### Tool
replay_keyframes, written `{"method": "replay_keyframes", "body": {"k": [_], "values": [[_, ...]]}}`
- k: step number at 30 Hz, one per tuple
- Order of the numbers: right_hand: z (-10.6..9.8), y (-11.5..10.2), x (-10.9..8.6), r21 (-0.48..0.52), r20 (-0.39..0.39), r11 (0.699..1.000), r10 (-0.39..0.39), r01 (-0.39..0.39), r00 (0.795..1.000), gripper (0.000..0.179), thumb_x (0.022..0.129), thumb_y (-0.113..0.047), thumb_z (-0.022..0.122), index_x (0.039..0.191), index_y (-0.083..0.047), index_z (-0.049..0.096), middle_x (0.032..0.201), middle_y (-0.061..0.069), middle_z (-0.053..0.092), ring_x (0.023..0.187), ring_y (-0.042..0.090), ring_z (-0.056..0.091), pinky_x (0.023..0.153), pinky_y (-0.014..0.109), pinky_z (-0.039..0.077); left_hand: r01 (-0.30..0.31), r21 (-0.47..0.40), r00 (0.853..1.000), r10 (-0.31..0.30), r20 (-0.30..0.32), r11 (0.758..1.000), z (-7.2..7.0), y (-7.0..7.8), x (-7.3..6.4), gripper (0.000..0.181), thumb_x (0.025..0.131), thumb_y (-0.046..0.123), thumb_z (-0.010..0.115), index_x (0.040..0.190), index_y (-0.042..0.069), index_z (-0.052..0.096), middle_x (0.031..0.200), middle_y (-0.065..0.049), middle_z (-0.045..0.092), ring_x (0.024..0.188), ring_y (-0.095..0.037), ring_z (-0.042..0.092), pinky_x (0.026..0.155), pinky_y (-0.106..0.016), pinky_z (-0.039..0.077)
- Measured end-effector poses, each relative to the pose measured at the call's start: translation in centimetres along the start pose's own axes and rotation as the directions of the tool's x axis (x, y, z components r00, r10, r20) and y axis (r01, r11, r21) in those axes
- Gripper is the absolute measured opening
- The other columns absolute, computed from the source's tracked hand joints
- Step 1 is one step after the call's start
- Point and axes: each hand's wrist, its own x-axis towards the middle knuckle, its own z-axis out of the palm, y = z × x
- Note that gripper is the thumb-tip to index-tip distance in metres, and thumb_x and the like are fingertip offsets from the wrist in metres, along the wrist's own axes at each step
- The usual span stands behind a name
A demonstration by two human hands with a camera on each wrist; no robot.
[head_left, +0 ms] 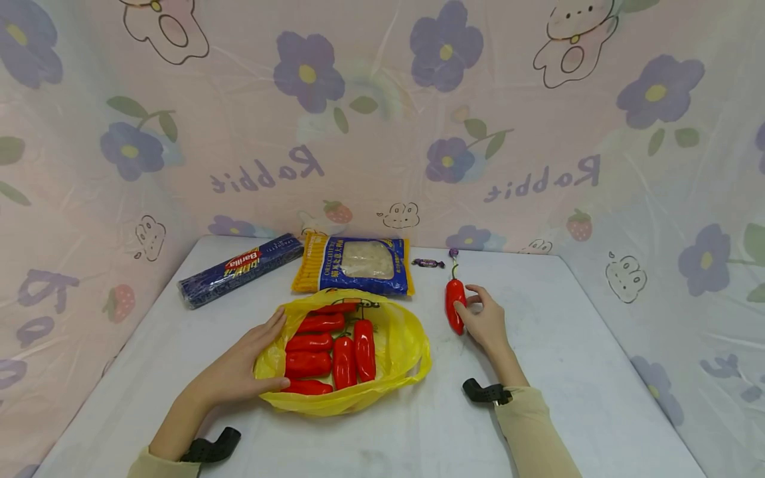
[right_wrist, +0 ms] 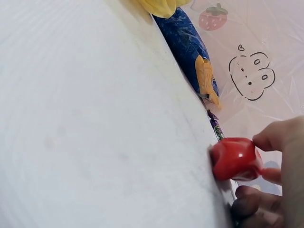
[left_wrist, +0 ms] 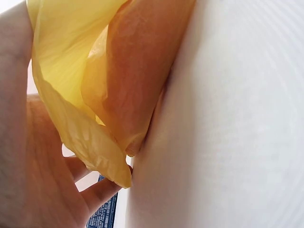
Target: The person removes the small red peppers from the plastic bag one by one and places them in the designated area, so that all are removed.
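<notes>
My left hand (head_left: 242, 362) grips the left side of a yellow plastic bag (head_left: 412, 345), thumb at the near rim and fingers at the far rim. Several glossy red chili peppers (head_left: 344, 362) lie inside the mouth of the bag. The left wrist view has the bag's thin yellow side (left_wrist: 52, 52) between thumb and fingers. To the right, my right hand (head_left: 487, 322) pinches a single red chili pepper (head_left: 455, 295) between thumb and fingers, close over the table. Its green stem points toward the back. The right wrist view shows this chili pepper (right_wrist: 235, 159) end-on.
Behind the yellow bag lies a blue and yellow pasta bag (head_left: 364, 265). A dark blue Barilla spaghetti pack (head_left: 239, 271) lies at back left. A purple-wrapped candy (head_left: 428, 263) and a small purple piece (head_left: 453, 252) sit near the back edge, before a patterned curtain (head_left: 370, 119).
</notes>
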Motion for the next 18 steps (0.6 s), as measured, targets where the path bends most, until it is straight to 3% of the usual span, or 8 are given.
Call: {"method": "replay_keyframes", "body": {"k": [7, 13, 18], "values": [[0.0, -0.1, 0.0, -0.019, -0.004, 1.0, -0.015, 0.015, 1.0, 0.051, 0.099, -0.034, 0.072, 0.141, -0.007, 0.061, 0.116, 0.019, 0.071, 0.09, 0.032, 0.061, 0.064, 0.029, 0.052, 0.003, 0.013, 1.0, -0.003, 0.004, 1.0, -0.2, 0.0, 0.0, 0.115, 0.083, 0.068, 0.078, 0.171, 0.017, 0.023, 0.178, -0.007, 0.019, 0.156, -0.045, 0.031, 0.114, -0.074, 0.038], [-0.7, -1.4, 0.1, -0.007, -0.037, 1.0, 0.0, 0.0, 0.999, 0.057, 0.1, -0.04, 0.069, 0.146, -0.007, 0.058, 0.12, 0.019, 0.071, 0.102, 0.035, 0.062, 0.074, 0.034, 0.053, 0.004, 0.007, 1.0, -0.004, 0.005, 1.0, -0.3, -0.1, 0.0, 0.115, 0.083, 0.068, 0.079, 0.171, 0.018, 0.023, 0.178, -0.005, 0.017, 0.157, -0.042, 0.029, 0.116, -0.073, 0.037], [-1.6, -2.9, -0.2, -0.01, -0.049, 0.999, -0.04, 0.039, 0.998, 0.058, 0.1, -0.04, 0.07, 0.147, -0.008, 0.058, 0.123, 0.019, 0.072, 0.086, 0.032, 0.061, 0.07, 0.031, 0.053, -0.012, -0.001, 1.0, 0.012, 0.003, 1.0, 0.0, -0.2, 0.0, 0.115, 0.084, 0.066, 0.079, 0.171, 0.016, 0.023, 0.178, -0.006, 0.018, 0.156, -0.044, 0.03, 0.116, -0.073, 0.037]]}}
